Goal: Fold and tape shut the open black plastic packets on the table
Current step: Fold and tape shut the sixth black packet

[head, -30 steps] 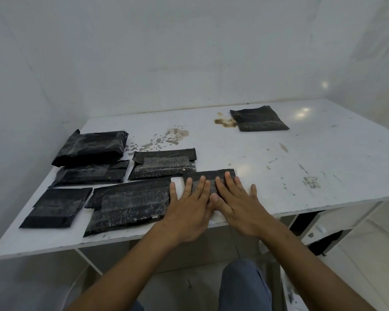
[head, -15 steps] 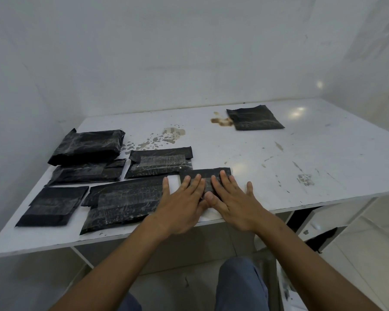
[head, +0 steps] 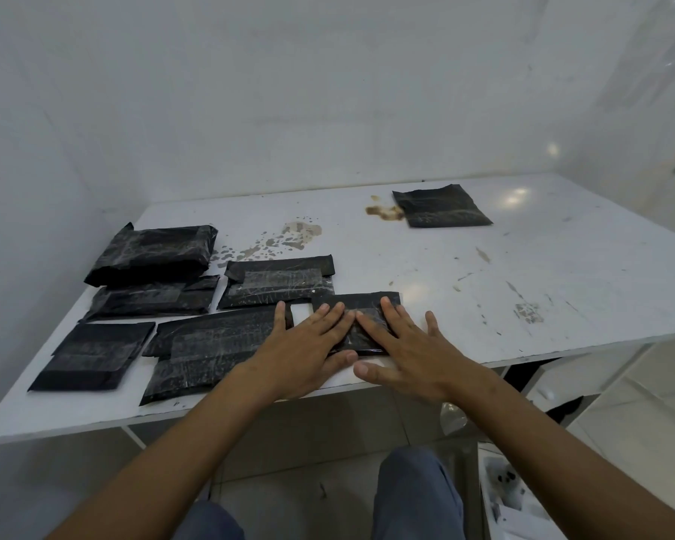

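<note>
A small black packet (head: pixel 361 304) with clear tape across it lies near the front edge of the white table (head: pixel 484 290). My left hand (head: pixel 308 348) and my right hand (head: pixel 410 344) lie flat on it, palms down, fingers spread, fingertips almost meeting over the tape. Several taped black packets lie to the left: a large one (head: pixel 207 348) beside my left hand, one (head: pixel 281 282) just behind, a flat one (head: pixel 94 354) at the far left. A single black packet (head: pixel 441 206) lies at the back right.
Two more packets are stacked at the back left, a bulky one (head: pixel 152 253) over a flatter one (head: pixel 152 300). Brown stains (head: pixel 296 235) mark the tabletop. White walls close in behind and to the left. My knees and a tiled floor show under the table edge.
My hands have slid slightly apart on the small packet, so more of its front part shows between them. The view has shifted a little.
</note>
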